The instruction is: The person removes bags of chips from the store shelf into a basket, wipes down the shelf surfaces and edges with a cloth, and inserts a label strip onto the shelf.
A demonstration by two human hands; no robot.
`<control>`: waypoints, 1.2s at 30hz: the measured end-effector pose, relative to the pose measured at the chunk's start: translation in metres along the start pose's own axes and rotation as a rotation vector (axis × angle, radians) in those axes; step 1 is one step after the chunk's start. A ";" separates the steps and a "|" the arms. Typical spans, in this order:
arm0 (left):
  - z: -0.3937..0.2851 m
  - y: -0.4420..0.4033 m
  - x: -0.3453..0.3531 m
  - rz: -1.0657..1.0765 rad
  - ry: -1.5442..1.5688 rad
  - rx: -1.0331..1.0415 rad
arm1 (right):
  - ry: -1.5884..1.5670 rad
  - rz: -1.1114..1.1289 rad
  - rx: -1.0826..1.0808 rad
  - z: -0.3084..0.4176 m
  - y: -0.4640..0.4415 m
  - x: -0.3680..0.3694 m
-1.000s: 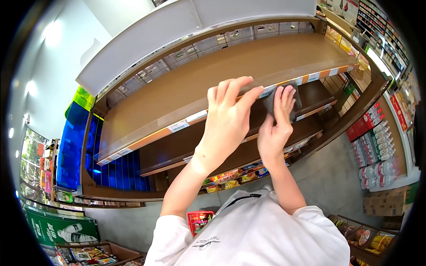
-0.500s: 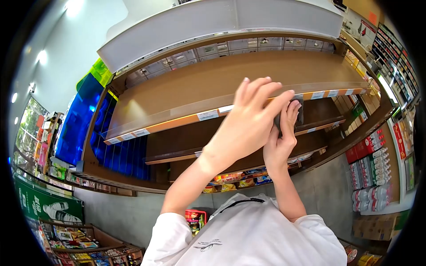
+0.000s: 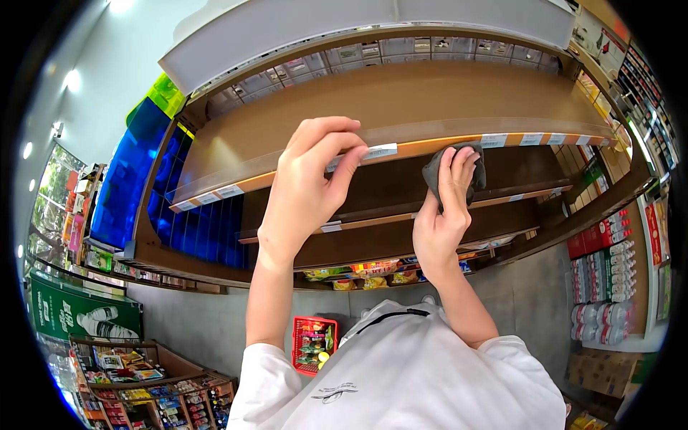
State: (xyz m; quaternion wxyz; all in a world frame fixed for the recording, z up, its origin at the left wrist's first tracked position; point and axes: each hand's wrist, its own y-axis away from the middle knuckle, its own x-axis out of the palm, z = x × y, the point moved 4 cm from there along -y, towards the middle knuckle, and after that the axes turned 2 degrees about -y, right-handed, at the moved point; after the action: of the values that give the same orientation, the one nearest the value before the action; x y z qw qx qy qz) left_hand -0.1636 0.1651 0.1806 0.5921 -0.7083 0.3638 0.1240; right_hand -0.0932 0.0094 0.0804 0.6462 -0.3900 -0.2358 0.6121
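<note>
A dark grey cloth [image 3: 433, 174] lies under the fingers of my right hand [image 3: 443, 226], against the front edge of the upper brown shelf [image 3: 430, 93]. That hand's fingers point upward and hold the cloth close to the orange price strip [image 3: 419, 147]. My left hand [image 3: 308, 175] is further left at the same shelf edge, beside a white price label [image 3: 382, 150]. Its fingers are bent but apart, and nothing shows in them. Whether its fingertips touch the clear lip of the shelf, I cannot tell.
Lower brown shelves [image 3: 387, 186] hold bagged snacks [image 3: 373, 269] at the bottom. A red basket [image 3: 295, 347] with packaged goods stands on the floor. To the left are a blue translucent panel [image 3: 132, 179] and a green box [image 3: 54, 308]; bottled water [image 3: 602, 322] stands at right.
My left hand has moved left, away from the cloth and my right hand. My right hand, with the cloth, has shifted slightly left. The view has tilted down, showing more of the red basket.
</note>
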 end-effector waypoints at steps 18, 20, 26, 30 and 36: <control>0.001 -0.004 0.007 -0.004 0.021 -0.015 | -0.051 0.053 -0.043 0.015 0.008 0.016; 0.002 -0.005 0.008 -0.006 0.001 0.007 | -0.053 0.061 -0.050 0.016 0.009 0.018; 0.001 -0.007 0.007 0.023 0.029 -0.019 | -0.050 0.050 -0.113 0.026 0.012 0.031; 0.003 -0.006 0.008 0.044 0.067 -0.063 | -0.067 0.063 -0.127 0.029 0.016 0.040; 0.004 0.001 0.008 -0.050 0.007 0.156 | -0.064 0.086 -0.138 0.025 0.017 0.038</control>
State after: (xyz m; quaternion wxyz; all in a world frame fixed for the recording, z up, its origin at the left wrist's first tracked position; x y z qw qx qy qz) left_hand -0.1573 0.1662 0.1737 0.6472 -0.6693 0.3564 0.0780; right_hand -0.1180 0.0509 0.0746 0.5833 -0.4237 -0.2809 0.6335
